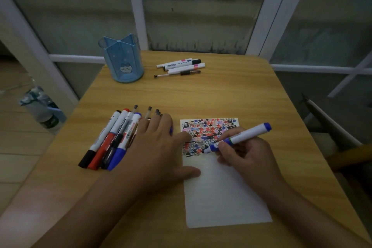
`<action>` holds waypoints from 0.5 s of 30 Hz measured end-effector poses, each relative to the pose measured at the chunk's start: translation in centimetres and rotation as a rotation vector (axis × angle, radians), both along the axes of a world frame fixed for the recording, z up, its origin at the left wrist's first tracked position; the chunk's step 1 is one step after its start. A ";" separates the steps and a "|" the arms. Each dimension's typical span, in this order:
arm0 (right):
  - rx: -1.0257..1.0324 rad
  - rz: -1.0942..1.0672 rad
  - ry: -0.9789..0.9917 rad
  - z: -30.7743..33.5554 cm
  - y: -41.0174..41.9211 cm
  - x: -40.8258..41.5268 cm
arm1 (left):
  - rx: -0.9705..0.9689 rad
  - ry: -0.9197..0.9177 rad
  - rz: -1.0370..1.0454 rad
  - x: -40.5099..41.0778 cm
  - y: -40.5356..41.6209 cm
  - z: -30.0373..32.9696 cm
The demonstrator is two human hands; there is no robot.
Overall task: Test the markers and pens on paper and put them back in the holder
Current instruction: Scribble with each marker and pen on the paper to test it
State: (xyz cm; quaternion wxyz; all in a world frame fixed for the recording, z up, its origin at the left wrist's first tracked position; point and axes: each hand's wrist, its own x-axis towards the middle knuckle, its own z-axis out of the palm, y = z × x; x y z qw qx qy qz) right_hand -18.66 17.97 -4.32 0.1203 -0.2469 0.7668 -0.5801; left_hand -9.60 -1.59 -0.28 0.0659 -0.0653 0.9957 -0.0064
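Head view: wooden tabletop fills the scene, with the paper lying near right, its far half thick with colored marks. Left hand lies flat, fingers straight, pinning the paper's left edge. Right hand has its grip clamped on a blue marker, tip on the paper. Bundle of markers sits left; blue holder stands far left, more pens just right of it.

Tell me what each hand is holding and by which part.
The right hand grips a blue marker by its lower barrel, near the tip. The left hand holds nothing; it lies flat, fingertips on the paper.
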 end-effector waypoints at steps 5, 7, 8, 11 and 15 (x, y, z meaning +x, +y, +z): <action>0.030 0.012 0.037 0.0 -0.1 0.0 | -0.001 0.015 -0.006 -0.1 0.0 -0.1; 0.041 0.014 0.060 0.0 -0.1 0.0 | 0.005 0.021 -0.008 -0.1 -0.1 -0.2; 0.041 0.006 0.073 -0.1 -0.1 0.0 | 0.006 0.021 -0.009 -0.1 -0.1 -0.2; 0.015 -0.025 0.075 -0.1 0.1 -0.1 | 0.002 0.020 -0.009 -0.1 -0.1 -0.3; 0.035 0.024 0.089 0.0 0.0 0.0 | -0.002 0.008 -0.007 -0.1 -0.1 -0.1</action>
